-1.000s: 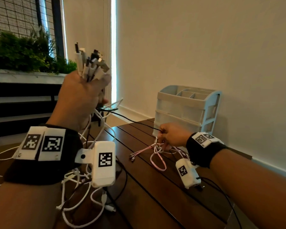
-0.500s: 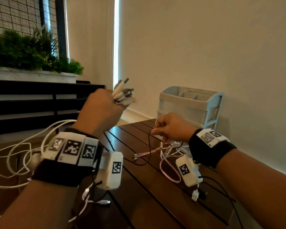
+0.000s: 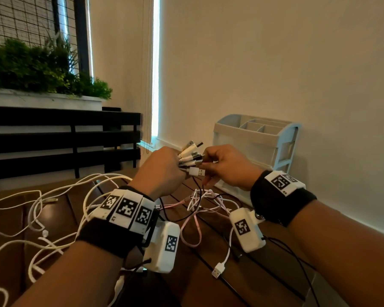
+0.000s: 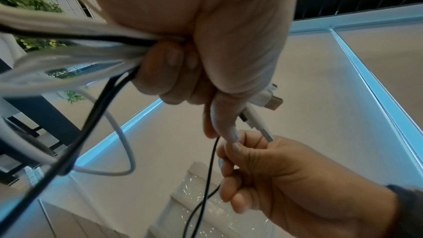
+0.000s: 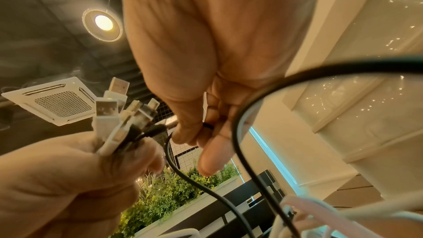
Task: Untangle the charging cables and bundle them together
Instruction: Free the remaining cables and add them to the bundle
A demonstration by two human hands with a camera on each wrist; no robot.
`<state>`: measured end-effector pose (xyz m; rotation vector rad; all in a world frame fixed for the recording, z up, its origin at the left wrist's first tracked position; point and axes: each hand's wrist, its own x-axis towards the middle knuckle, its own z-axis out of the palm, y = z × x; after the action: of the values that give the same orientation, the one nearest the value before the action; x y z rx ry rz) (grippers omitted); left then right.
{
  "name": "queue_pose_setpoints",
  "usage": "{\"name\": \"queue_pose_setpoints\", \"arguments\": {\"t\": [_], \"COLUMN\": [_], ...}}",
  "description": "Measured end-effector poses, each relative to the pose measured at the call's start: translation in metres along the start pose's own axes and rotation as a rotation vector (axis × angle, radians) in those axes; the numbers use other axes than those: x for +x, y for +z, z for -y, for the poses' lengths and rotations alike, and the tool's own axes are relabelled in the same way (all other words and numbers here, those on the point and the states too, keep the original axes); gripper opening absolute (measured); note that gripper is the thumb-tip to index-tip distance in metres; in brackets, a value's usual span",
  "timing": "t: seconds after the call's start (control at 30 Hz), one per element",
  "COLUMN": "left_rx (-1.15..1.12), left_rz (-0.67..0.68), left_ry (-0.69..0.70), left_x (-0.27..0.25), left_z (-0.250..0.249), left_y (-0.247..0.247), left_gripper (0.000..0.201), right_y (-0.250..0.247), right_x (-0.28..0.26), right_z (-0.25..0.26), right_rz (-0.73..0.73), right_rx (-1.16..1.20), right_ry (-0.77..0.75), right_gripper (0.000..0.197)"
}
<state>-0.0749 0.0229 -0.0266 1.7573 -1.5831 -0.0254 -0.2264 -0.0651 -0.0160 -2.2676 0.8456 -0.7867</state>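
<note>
My left hand (image 3: pixel 162 171) is fisted around the cable bundle (image 3: pixel 190 159), plugs fanned toward 1 o'clock. My right hand (image 3: pixel 225 168), at 3 o'clock of it, pinches the black cable (image 5: pixel 183 169) between thumb and forefinger. Loose cables (image 3: pixel 42 218) trail over the table (image 3: pixel 200 282).

A cluster of white and black charging cable plugs (image 3: pixel 192 159) is sticking out in a fan above the dark slatted wooden table (image 3: pixel 208 273), metal USB tips pointing up and away, just in front of the pale plastic drawer organiser. Their white cords (image 3: pixel 53 218) are trailing down and sprawling in loose loops over the table's left part. A thin black cable (image 3: pixel 198 193) is hanging from the cluster down to the table. Beneath it, a knot of pink and white cables (image 3: pixel 200 209) is lying tangled on the table, with one white USB plug (image 3: pixel 218 270) resting flat nearer the table's front edge.
</note>
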Motion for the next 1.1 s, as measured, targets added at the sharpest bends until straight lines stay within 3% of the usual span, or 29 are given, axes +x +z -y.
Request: {"name": "queue_pose_setpoints", "arguments": {"t": [0.17, 0.3, 0.4, 0.57, 0.7, 0.9, 1.0, 1.1], "left_rx": [-0.064, 0.003, 0.065, 0.093, 0.088, 0.086, 0.057, -0.032], "left_rz": [0.021, 0.054, 0.021, -0.030, -0.068, -0.226, -0.353, -0.482], "left_ry": [-0.002, -0.011, -0.009, -0.029, -0.060, -0.152, -0.202, -0.225], "left_x": [-0.002, -0.004, -0.004, -0.007, -0.011, -0.013, -0.016, -0.018], "left_z": [-0.005, -0.009, -0.007, -0.008, -0.011, 0.001, 0.005, 0.011], "left_y": [0.004, 0.001, -0.012, -0.039, -0.053, -0.087, -0.103, -0.112], "left_gripper": [0.031, 0.030, 0.029, 0.025, 0.029, 0.031, 0.037, 0.032], "right_y": [-0.002, -0.004, -0.011, -0.029, -0.035, -0.042, -0.044, -0.041], "right_x": [-0.001, 0.003, 0.005, 0.006, 0.009, 0.007, 0.005, 0.004], "right_z": [-0.004, -0.013, -0.028, -0.051, -0.061, -0.081, -0.086, -0.087], "right_rz": [0.013, 0.053, 0.106, -0.023, -0.049, -0.122, -0.101, -0.106], "right_rx": [0.019, -0.207, -0.315, -0.114, -0.234, -0.270, -0.381, -0.343], "right_ry": [-0.001, -0.033, 0.027, 0.149, 0.171, 0.253, 0.288, 0.316], "right_gripper": [0.023, 0.016, 0.005, 0.006, 0.004, 0.009, 0.008, 0.009]}}
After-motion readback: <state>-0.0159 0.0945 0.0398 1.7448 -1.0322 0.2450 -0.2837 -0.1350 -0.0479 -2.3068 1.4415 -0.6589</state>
